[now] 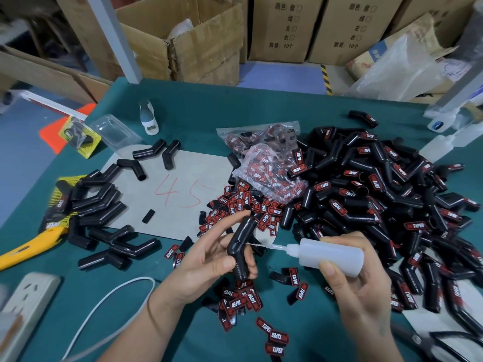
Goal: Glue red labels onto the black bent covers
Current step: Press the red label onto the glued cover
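Toward the left edge of the green surface (198, 111): a heap of bare black bent covers (96, 202), no labels yet, beside a yellow knife (31, 244) and a white power strip (26, 296) at the near left corner. On the grey sheet (183, 184) behind, a few more bare covers.

Near the front edge, middle: left hand (209, 265) curled round one bent cover (241, 246), thumb on its lower leg, index finger stretched up along the upper leg, elbow of the cover turned to the right. Loose red labels (243, 207) scattered under and around, with bags of labels (271, 173) further back.

Just right: right hand (360, 283) wrapped round a white glue bottle (329, 254), thumb pressing its side, thin nozzle reaching the cover at the bend, apparently touching.

Toward the right edge: a large pile of finished covers (379, 192), labels already on.

Step in hand, by the look of it: laying glue on the held cover. Next move likely calls for lifting the nozzle away, picking a single label from the scatter, and pressing it squarely over the wet spot before it sets, then dropping the piece on the right pile.
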Demonstrator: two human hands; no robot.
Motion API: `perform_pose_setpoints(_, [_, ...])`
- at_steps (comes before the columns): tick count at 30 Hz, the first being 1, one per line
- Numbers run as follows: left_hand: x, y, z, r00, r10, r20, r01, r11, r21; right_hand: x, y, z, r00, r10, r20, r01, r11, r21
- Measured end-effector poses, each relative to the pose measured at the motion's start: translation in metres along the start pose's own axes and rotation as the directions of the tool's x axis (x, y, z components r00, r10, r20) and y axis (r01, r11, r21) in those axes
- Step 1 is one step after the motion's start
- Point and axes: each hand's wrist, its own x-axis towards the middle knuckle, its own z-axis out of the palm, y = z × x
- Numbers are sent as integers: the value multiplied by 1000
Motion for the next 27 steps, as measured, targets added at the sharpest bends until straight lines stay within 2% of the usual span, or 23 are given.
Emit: perform_pose_setpoints(27, [0, -4, -4, 1000, -10, 17, 10, 999, -37, 1, 1, -1, 1000, -3, 5, 3, 1000, -17])
